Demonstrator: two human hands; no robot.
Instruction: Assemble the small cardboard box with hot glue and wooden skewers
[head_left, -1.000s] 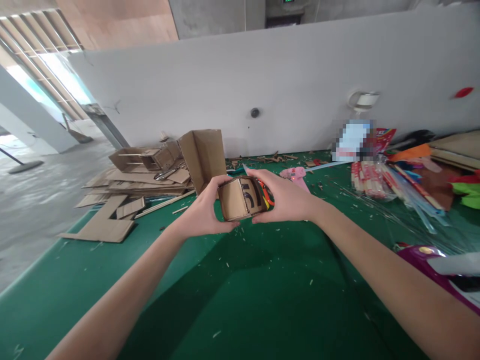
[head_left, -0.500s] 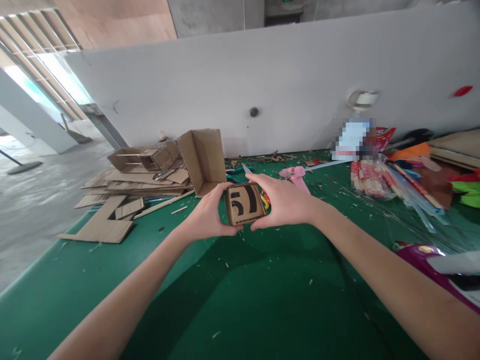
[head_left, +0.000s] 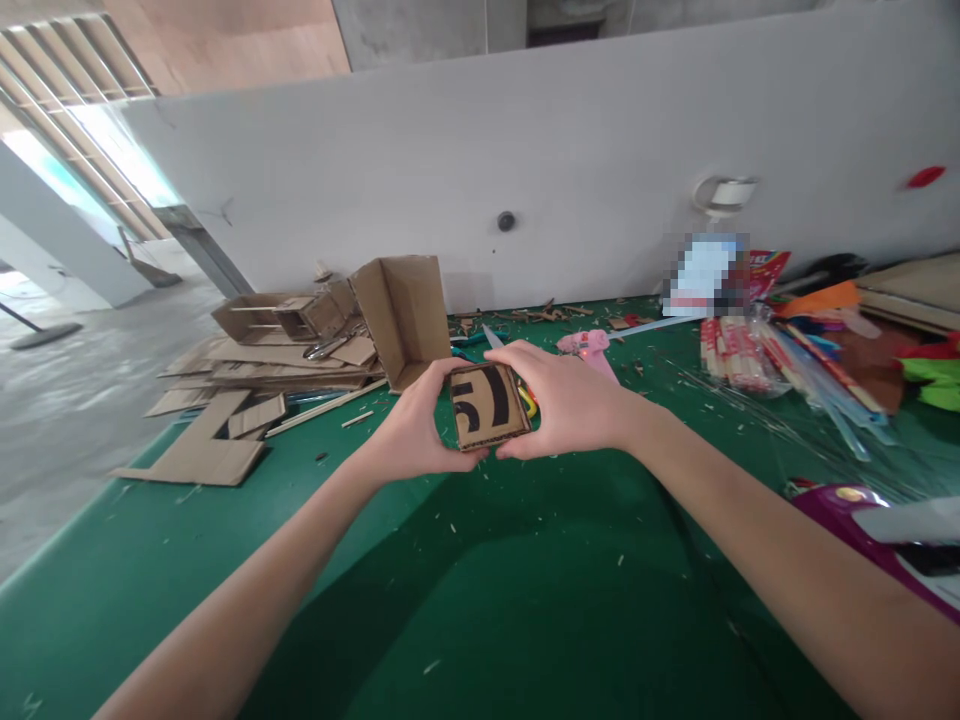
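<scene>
Between my two hands is a small square cardboard box [head_left: 489, 405] with black printed marks on the face toward me. My left hand [head_left: 416, 425] grips its left side, thumb along the lower edge and fingers at the upper corner. On the opposite side my right hand [head_left: 566, 400] is closed round the right edge. The box is held above the green table, slightly tilted. Just behind my right hand lie a pink glue gun [head_left: 585, 343] and a yellow-handled tool [head_left: 528, 402], partly hidden. A pointed blade [head_left: 493, 338] shows above the box.
An open cardboard box [head_left: 405, 320] stands behind my left hand, beside stacked cardboard pieces [head_left: 255, 365]. Bundled sticks in plastic [head_left: 739, 355] and a phone-like screen [head_left: 705, 275] lie at the right. A purple device [head_left: 862, 510] sits near the right edge. Scraps litter the green table [head_left: 480, 620].
The small cardboard box has tilted a little, so its printed face shows more fully. Both hands keep their hold in nearly the same place.
</scene>
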